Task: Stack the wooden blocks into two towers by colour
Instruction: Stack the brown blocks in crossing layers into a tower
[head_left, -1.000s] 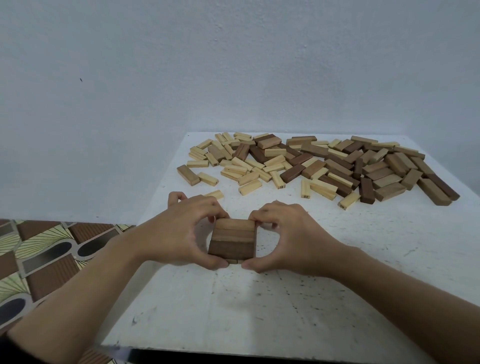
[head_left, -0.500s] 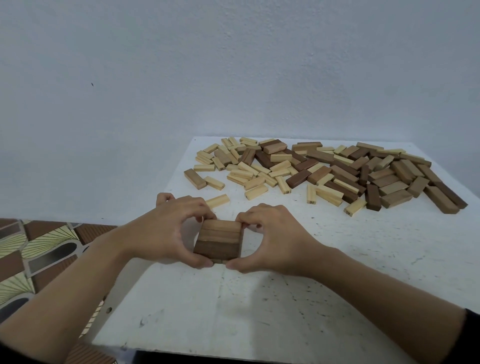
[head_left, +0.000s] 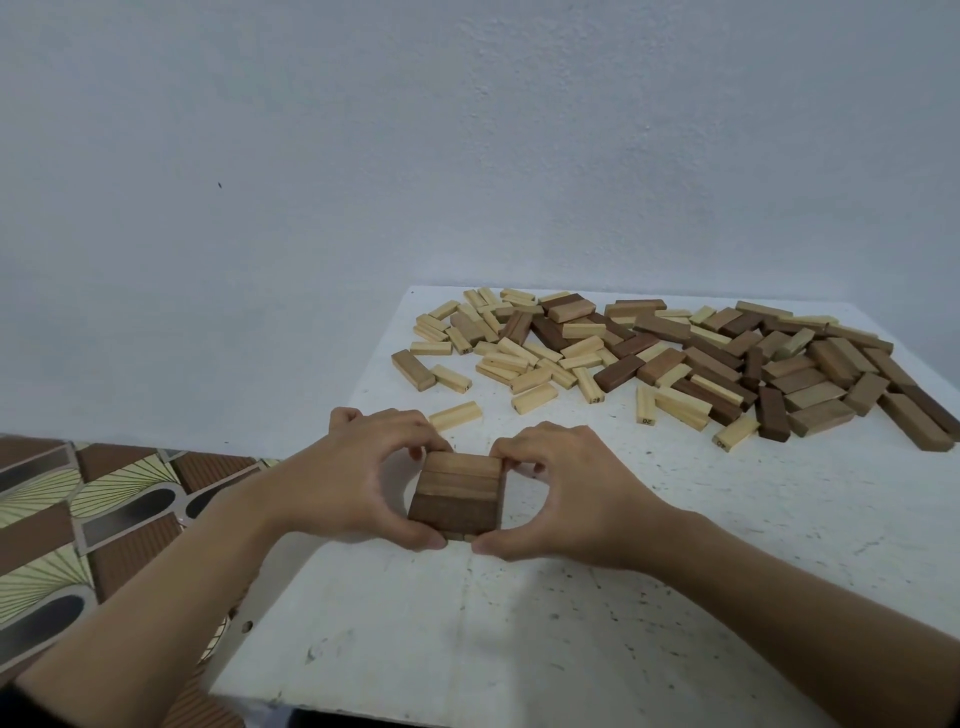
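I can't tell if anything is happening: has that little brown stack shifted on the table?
Yes. The brown stack slid left: earlier it sat to the right of the lone pale block, now it is straight in front of it.

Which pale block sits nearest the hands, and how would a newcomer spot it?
Start at the white table and the heap of loose blocks across its far side. From the heap's left end, come toward the person: one pale block lies just beyond the left hand gripping the brown stack. It lies alone, touching no other block.
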